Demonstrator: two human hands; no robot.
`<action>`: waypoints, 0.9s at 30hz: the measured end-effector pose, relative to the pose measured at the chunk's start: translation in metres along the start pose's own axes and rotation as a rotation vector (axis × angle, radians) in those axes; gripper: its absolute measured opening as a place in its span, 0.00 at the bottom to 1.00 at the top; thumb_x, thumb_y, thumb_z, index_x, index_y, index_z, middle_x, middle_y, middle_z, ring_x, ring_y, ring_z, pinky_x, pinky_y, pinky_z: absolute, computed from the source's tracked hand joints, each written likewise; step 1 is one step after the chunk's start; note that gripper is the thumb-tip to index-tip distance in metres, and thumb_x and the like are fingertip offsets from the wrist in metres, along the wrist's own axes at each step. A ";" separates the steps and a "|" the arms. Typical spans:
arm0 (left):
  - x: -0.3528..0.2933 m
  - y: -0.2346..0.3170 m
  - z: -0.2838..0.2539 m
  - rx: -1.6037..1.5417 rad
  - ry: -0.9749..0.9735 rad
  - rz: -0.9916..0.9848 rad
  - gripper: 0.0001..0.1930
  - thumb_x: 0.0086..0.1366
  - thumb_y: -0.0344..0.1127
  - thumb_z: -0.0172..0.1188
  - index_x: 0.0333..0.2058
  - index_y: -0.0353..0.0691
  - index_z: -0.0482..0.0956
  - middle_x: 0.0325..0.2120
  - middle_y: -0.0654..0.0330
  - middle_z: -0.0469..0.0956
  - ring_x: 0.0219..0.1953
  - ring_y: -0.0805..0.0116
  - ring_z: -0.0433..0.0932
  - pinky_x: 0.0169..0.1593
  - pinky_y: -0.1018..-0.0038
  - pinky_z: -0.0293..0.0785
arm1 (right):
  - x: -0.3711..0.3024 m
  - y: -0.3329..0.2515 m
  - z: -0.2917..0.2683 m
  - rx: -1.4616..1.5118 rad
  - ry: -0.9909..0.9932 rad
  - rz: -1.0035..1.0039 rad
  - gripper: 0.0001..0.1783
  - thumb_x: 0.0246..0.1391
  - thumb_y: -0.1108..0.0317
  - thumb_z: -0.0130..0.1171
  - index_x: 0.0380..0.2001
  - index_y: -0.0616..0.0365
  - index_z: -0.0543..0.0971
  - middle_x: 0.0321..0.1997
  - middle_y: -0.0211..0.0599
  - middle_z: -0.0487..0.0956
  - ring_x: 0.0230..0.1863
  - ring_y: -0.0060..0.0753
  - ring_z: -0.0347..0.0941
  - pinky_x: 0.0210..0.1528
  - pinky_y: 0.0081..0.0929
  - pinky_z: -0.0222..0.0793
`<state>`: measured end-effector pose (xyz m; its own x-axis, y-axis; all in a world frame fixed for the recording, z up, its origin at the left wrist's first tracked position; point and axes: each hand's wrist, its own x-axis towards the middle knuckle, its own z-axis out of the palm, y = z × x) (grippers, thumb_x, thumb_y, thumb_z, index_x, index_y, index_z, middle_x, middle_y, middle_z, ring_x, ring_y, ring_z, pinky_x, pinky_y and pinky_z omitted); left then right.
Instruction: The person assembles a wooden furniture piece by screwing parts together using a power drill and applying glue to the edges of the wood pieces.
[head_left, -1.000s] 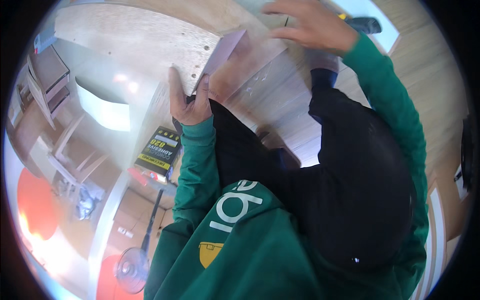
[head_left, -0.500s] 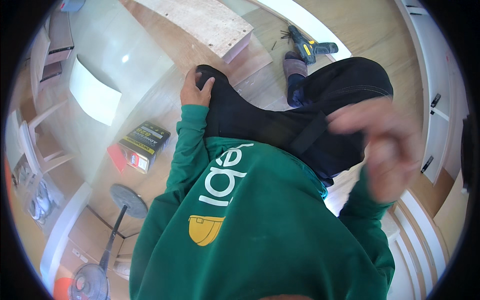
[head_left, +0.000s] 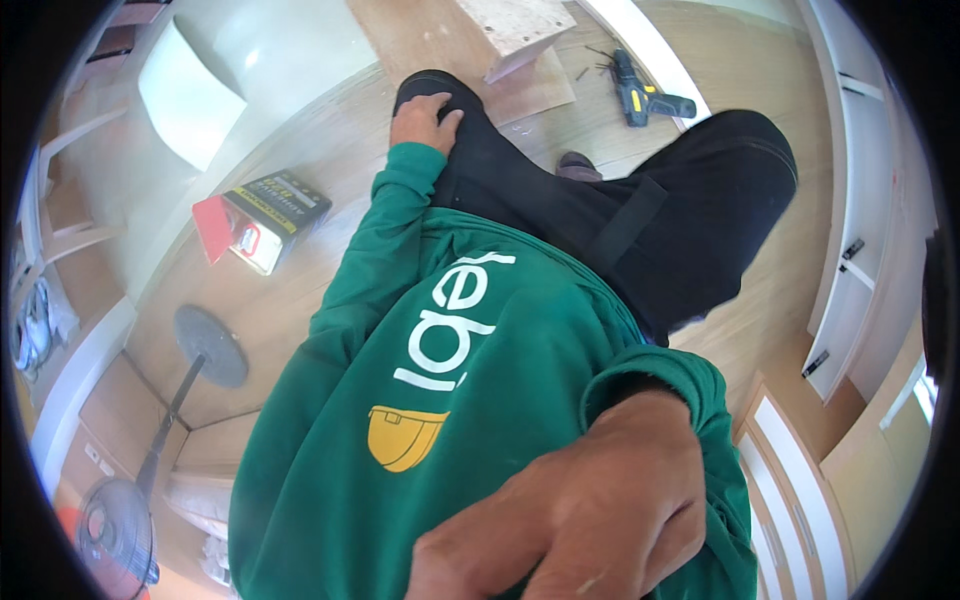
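My left hand [head_left: 425, 123] lies on my left knee, on dark trousers [head_left: 560, 215], with its fingers stretched out and thumb apart. It holds nothing. Close in front of my chest, my right hand [head_left: 590, 505] is raised over the green sweatshirt [head_left: 400, 335], its back showing and its fingers bent. The fingertips run off the lower edge, so whether they grip anything is hidden. White lettering and a yellow helmet print [head_left: 405, 437] mark the sweatshirt.
A black cordless drill [head_left: 640, 95] lies on the floor ahead. Beyond my left knee stands a wooden piece [head_left: 520, 35]. To the left are a rectangular can [head_left: 280, 215], a curved white panel [head_left: 190, 95] and a standing fan [head_left: 115, 535]. An open cabinet [head_left: 835, 255] is at right.
My right hand has swung from beside my right knee down and left to the chest, nearer the camera. My left hand stays on the knee. The view has shifted.
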<state>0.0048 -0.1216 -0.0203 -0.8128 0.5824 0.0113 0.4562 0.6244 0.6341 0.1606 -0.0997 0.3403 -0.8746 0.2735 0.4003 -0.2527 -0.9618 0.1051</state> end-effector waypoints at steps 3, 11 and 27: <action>0.003 0.006 -0.004 0.035 -0.053 -0.036 0.18 0.57 0.42 0.65 0.45 0.42 0.83 0.39 0.51 0.82 0.44 0.50 0.77 0.52 0.58 0.72 | -0.007 0.005 0.003 0.022 -0.019 -0.006 0.17 0.67 0.76 0.42 0.49 0.81 0.73 0.48 0.58 0.72 0.48 0.51 0.73 0.49 0.35 0.72; 0.004 -0.004 0.000 -0.048 0.008 -0.095 0.18 0.58 0.41 0.64 0.46 0.41 0.82 0.39 0.51 0.81 0.44 0.49 0.77 0.51 0.59 0.72 | -0.014 -0.087 -0.013 -0.797 -0.230 0.356 0.19 0.59 0.71 0.59 0.53 0.61 0.72 0.49 0.60 0.77 0.36 0.47 0.79 0.46 0.50 0.75; -0.046 0.059 -0.029 0.023 -0.036 0.074 0.14 0.59 0.34 0.65 0.44 0.41 0.81 0.42 0.50 0.80 0.49 0.49 0.77 0.55 0.60 0.70 | -0.034 -0.428 -0.313 -2.425 0.850 0.671 0.13 0.58 0.67 0.58 0.45 0.58 0.80 0.36 0.41 0.82 0.36 0.35 0.79 0.45 0.33 0.74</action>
<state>0.0586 -0.1271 0.0390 -0.7635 0.6451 0.0293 0.5228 0.5908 0.6145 0.1691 0.3060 -0.0033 -0.7328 0.6097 -0.3023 0.6463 0.4847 -0.5894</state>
